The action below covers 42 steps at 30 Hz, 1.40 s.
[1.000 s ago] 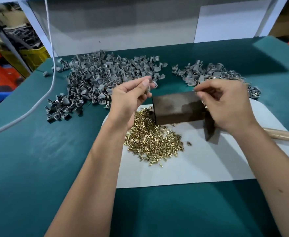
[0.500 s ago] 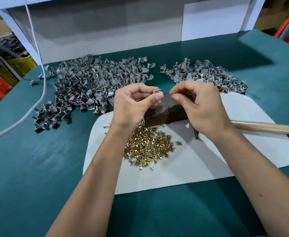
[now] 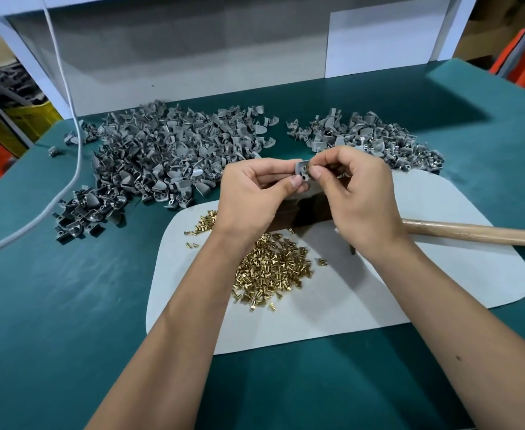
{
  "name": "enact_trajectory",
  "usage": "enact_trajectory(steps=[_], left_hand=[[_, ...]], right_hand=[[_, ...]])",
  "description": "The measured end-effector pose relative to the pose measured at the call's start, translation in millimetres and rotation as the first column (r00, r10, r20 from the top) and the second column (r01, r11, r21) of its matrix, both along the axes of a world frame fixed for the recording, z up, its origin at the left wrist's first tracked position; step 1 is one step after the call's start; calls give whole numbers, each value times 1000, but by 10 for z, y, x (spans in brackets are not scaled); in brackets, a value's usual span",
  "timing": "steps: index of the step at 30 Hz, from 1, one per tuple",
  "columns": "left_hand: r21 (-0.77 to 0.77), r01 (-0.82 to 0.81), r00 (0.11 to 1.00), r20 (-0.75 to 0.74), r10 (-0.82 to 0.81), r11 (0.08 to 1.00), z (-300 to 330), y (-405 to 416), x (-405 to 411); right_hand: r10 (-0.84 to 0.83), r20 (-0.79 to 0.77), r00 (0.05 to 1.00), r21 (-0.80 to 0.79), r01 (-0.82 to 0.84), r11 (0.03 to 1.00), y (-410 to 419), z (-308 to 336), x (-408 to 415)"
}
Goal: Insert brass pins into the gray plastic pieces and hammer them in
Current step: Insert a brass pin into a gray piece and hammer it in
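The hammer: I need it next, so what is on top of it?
Both hands, left and right, held above, cover the hammer's head; only its wooden handle shows clearly.

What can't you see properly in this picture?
Head view only:
- Dark block: mostly hidden behind both hands.
- Hammer handle: cut off by the right edge; head hidden by the right hand.
- Any pin in the gray piece: too small, covered by fingertips.
- Brass pins: partly under the left hand's wrist.
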State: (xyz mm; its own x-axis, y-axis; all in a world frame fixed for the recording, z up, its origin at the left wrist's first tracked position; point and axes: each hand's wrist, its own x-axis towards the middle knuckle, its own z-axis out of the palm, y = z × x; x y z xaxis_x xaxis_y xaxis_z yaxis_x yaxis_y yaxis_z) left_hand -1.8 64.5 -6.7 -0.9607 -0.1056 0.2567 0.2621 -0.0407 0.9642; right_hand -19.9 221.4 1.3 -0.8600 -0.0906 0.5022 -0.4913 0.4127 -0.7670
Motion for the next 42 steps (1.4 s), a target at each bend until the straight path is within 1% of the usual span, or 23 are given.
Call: enact_trajectory(steps=[3, 5, 9, 12, 17, 23, 29, 32, 35, 40, 42], left_hand=[[-9, -2, 1000, 3, 2, 1000, -1, 23, 2], [12, -12, 1000, 8, 12, 1000, -1, 42, 0], [33, -66, 998, 25, 65, 997, -4, 61, -8], [-19, -115, 993, 23, 115, 993, -15, 83, -13], [-105, -131, 991, 2, 132, 986, -23, 97, -8], [-180, -161, 987, -47, 155, 970, -18, 106, 13], [-204, -204, 977, -101, 187, 957, 5, 129, 25], [-238, -231, 971, -117, 209, 943, 3, 147, 24], [-269, -247, 969, -98, 229, 931, -12, 174, 15], [-355, -284, 959, -108, 263, 891, -52, 217, -14], [-355, -291, 957, -114, 268, 888, -54, 228, -14]], right_hand=[[-6, 18, 1000, -2, 6, 1000, 2, -3, -9], [-6, 24, 1000, -6, 6, 1000, 9, 1, -13], [-4, 19, 1000, -11, 4, 1000, 1, 7, 0], [-8, 24, 1000, -22, 9, 1000, -4, 4, 13], [-21, 45, 999, -31, 23, 999, 0, -2, 3], [-16, 60, 998, 10, 16, 1000, 13, 11, -10], [-18, 38, 999, 37, 17, 999, 35, 54, -11], [-45, 6, 999, 47, 45, 998, 27, 47, -1], [-84, -12, 996, 73, 84, 994, 13, 30, 18], [-163, -42, 986, 128, 167, 978, -41, -9, 42], [-192, -56, 980, 127, 197, 972, -65, -14, 46]])
